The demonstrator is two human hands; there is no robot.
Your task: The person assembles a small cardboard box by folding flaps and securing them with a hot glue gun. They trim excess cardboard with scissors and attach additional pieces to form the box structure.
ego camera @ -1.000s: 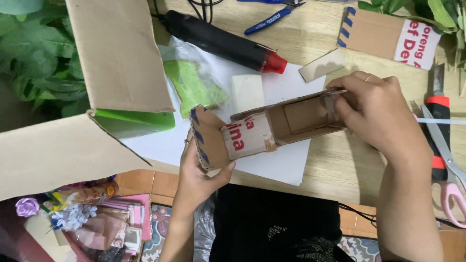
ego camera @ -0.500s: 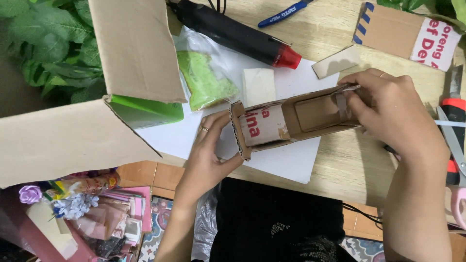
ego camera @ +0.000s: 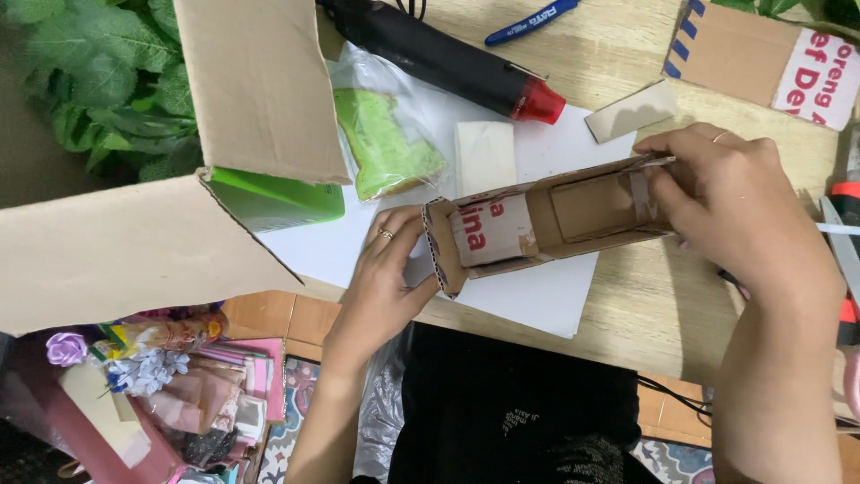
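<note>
A long brown cardboard box piece [ego camera: 546, 222] with a red-and-white label lies across a white paper sheet [ego camera: 537, 296] on the wooden table. My left hand [ego camera: 385, 278] grips its near left end, a ring on one finger. My right hand [ego camera: 735, 211] holds the right end, fingers pressing on the top edge and a strip of tape there.
A black hot glue gun with a red tip [ego camera: 457, 63] lies behind. A plastic bag of green material [ego camera: 385, 139], a white pad [ego camera: 484, 152], a blue marker [ego camera: 528, 20] and cardboard scraps [ego camera: 632, 109] are nearby. A large open carton [ego camera: 134, 242] stands at left; scissors [ego camera: 842, 260] lie at right.
The cardboard piece has shifted a little and my left hand has regripped its left end. My right hand stays on the right end.
</note>
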